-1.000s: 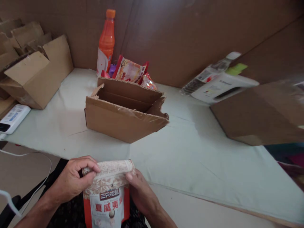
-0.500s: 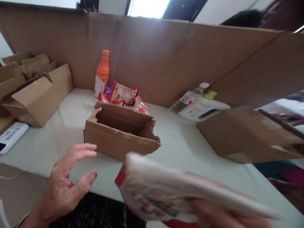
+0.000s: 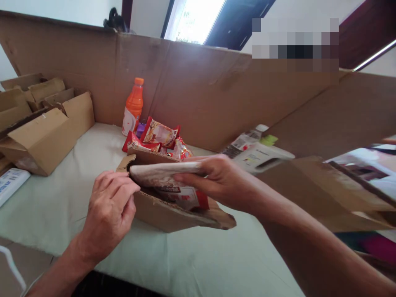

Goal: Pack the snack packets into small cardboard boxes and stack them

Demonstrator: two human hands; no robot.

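Now over the carton point(image 3: 167, 216): the snack pouch point(image 3: 167, 175).
Left hand point(image 3: 108, 208), fingers bunched together, presses the carton's near-left corner; right hand point(image 3: 221, 181) fingers clamp the snack pouch, a second ago held close, now flat across the carton's mouth. Behind the carton: snack packets point(image 3: 157, 133), orange bottle point(image 3: 133, 105).

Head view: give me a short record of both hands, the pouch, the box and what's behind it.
right hand: grips the pouch from above, flat at the box opening
left hand: fingers bent at the pouch's left end by the box corner; grip unclear
box: open, torn rim, on the table
behind box: red packets, orange bottle upright
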